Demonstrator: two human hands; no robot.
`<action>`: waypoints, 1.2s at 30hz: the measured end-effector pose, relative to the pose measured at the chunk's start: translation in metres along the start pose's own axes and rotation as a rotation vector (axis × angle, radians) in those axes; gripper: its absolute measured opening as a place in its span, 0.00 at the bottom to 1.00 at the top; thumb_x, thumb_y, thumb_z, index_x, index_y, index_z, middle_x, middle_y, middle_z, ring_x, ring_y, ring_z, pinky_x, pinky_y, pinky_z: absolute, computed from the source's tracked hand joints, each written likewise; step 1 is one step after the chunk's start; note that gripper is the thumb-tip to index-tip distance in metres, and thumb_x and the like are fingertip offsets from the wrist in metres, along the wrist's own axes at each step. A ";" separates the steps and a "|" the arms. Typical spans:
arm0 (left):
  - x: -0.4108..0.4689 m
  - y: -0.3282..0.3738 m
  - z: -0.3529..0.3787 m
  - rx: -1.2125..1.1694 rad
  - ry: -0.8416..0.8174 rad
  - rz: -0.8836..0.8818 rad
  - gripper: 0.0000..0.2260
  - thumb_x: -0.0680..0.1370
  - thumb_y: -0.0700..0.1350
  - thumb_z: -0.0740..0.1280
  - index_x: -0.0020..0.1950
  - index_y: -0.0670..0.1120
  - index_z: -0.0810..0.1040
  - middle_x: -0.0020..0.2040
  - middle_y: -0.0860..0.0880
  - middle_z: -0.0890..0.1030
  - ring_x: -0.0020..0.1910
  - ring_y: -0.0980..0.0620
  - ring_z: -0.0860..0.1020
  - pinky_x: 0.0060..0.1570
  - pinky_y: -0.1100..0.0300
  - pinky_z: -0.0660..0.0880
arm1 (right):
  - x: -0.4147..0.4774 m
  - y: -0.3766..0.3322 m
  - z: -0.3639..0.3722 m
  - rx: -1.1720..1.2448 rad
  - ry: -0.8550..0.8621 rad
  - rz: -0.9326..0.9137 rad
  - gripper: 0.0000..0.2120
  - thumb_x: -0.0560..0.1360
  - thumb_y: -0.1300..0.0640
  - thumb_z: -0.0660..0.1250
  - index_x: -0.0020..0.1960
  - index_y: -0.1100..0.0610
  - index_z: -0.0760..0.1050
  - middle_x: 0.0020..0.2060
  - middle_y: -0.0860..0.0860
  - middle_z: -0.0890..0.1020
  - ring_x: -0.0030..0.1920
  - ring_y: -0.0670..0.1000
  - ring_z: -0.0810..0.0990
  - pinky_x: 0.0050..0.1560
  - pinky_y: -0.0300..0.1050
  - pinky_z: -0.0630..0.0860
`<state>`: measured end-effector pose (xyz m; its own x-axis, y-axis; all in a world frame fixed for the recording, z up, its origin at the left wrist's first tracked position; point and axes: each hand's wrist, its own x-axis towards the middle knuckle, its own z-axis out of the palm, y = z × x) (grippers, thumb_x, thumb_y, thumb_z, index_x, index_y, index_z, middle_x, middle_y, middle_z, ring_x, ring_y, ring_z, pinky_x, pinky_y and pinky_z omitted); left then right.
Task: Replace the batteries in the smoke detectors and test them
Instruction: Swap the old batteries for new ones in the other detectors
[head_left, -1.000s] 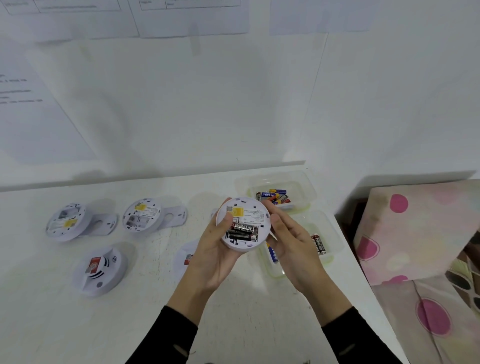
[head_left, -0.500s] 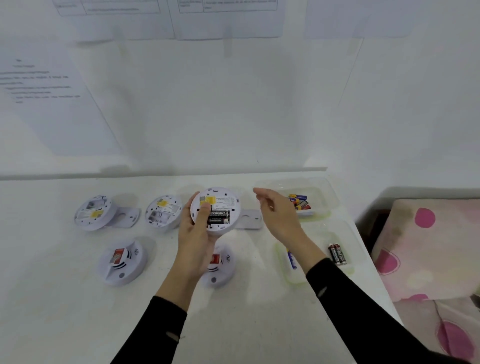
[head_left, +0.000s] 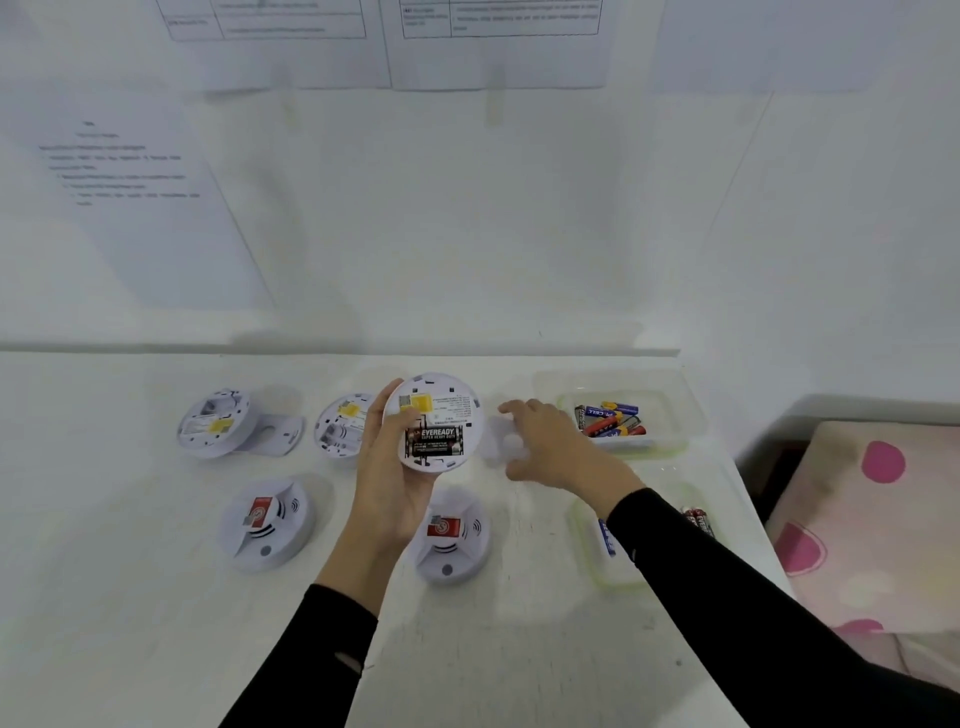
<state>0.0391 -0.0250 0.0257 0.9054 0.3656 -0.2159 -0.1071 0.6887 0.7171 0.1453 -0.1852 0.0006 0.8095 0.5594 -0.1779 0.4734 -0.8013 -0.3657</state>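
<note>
My left hand (head_left: 387, 499) holds a round white smoke detector (head_left: 436, 421) above the table, back side up, with black batteries showing in its compartment. My right hand (head_left: 556, 449) reaches over a white mounting plate (head_left: 496, 441) lying just right of that detector; its fingers are spread and blurred at the plate. Two more detectors lie back side up at the rear left (head_left: 213, 423) (head_left: 343, 423). Two others lie face up in front (head_left: 265, 522) (head_left: 449, 535).
A clear container (head_left: 685, 423) at the back right holds several coloured batteries (head_left: 610, 421). A nearer clear container (head_left: 584, 540) holds a blue battery (head_left: 605, 538) and black batteries (head_left: 698, 519). Pink dotted fabric (head_left: 872, 519) lies beyond the table's right edge. Papers hang on the wall.
My right hand let go of the detector and moved right and down to the mounting plate. My left hand carried the detector back and to the left.
</note>
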 end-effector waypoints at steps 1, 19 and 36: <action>-0.001 0.000 0.001 -0.025 -0.015 0.001 0.18 0.76 0.41 0.66 0.66 0.49 0.73 0.58 0.44 0.80 0.57 0.43 0.79 0.49 0.50 0.80 | -0.005 -0.001 -0.005 0.128 0.097 0.027 0.36 0.68 0.54 0.73 0.72 0.55 0.63 0.61 0.55 0.73 0.62 0.57 0.72 0.61 0.48 0.70; -0.028 -0.029 0.049 -0.080 -0.008 -0.130 0.25 0.80 0.55 0.54 0.64 0.40 0.77 0.59 0.38 0.81 0.60 0.39 0.79 0.61 0.46 0.74 | -0.085 -0.073 -0.003 0.725 0.767 -0.021 0.31 0.64 0.48 0.74 0.60 0.39 0.62 0.57 0.35 0.71 0.60 0.46 0.72 0.60 0.31 0.62; -0.027 -0.030 0.050 -0.187 -0.032 -0.117 0.25 0.80 0.57 0.52 0.64 0.43 0.77 0.54 0.41 0.83 0.51 0.44 0.83 0.51 0.50 0.80 | -0.088 -0.067 -0.009 0.683 0.731 -0.091 0.31 0.66 0.48 0.76 0.63 0.40 0.65 0.61 0.34 0.73 0.63 0.43 0.73 0.61 0.37 0.57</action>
<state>0.0384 -0.0871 0.0431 0.9283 0.2582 -0.2676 -0.0718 0.8306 0.5523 0.0457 -0.1827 0.0491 0.9031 0.1618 0.3977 0.4293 -0.3405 -0.8365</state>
